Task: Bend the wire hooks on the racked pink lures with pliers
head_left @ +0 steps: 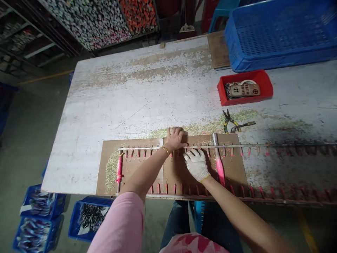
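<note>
Metal rack bar (231,145) lies crosswise, long axis left-right. Right gloved hand (197,164) just nearside of bar, fingers (191,157) loosely curled, hold unclear. Bare left hand (175,139) over bar, fingers spread open, gripping nothing. Pliers (230,121) beyond bar.

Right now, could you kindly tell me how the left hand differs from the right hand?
The left hand is bare with a gold bangle, while the right hand wears a white knit glove. The left sits farther forward than the right. Both lie palm down over the brown board.
</note>
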{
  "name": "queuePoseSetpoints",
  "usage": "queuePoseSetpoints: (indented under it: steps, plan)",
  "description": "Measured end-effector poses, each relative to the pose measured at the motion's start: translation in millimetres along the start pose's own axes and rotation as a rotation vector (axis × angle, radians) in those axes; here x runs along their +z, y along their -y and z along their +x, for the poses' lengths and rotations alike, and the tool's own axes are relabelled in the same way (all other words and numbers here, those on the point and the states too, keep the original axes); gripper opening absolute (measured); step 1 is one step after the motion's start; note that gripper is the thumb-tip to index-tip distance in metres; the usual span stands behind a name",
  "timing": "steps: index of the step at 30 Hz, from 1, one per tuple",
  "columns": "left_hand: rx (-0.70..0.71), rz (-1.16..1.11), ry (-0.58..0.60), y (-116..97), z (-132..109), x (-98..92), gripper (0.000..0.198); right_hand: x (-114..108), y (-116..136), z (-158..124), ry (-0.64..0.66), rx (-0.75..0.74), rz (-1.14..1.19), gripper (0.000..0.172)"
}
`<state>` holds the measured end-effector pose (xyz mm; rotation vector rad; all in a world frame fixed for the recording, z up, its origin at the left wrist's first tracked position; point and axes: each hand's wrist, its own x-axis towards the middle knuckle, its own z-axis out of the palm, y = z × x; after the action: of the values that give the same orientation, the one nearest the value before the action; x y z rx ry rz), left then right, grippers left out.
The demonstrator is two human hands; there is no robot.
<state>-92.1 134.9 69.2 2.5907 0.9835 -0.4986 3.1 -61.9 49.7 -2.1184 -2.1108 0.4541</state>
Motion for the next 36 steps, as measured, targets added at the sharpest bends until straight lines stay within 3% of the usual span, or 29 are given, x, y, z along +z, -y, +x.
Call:
queuePoseSetpoints:
  steps: [4,11,18,21,25,29,32,36]
  plan:
    - [-0.034,0.051,-0.013,16.8,-0.5,-7.3,0.077,1.9,1.9,4.3,0.002,0.016,0.039,0.036]
    - [0.02,0.0,0.016,-14.3,14.7,0.0,0.077,2.6,2.5,7.8,0.012,0.027,0.074,0.038]
    - [-0.015,0.078,0.059,9.6,13.3,-21.8,0.091,-2.7,4.7,8.7,0.037,0.04,0.122,0.04]
    - [-0.058,0.042,0.034,-2.7,17.9,-21.3,0.083,-6.2,6.4,9.5,0.048,0.053,0.146,0.041]
    - [0.029,0.06,0.053,-17.9,21.8,-11.6,0.081,-10.7,5.6,9.5,0.068,0.043,0.178,0.045]
    - [-0.085,0.081,0.115,4.0,7.9,-14.4,0.087,-13.3,4.8,9.6,0.089,0.03,0.206,0.045]
    - [-0.114,0.116,0.09,19.0,-1.7,-21.5,0.086,-14.0,6.1,11.1,0.094,0.039,0.223,0.044]
    - [-0.102,0.088,0.02,2.3,6.0,-22.8,0.078,-15.2,7.8,14.2,0.086,0.051,0.22,0.042]
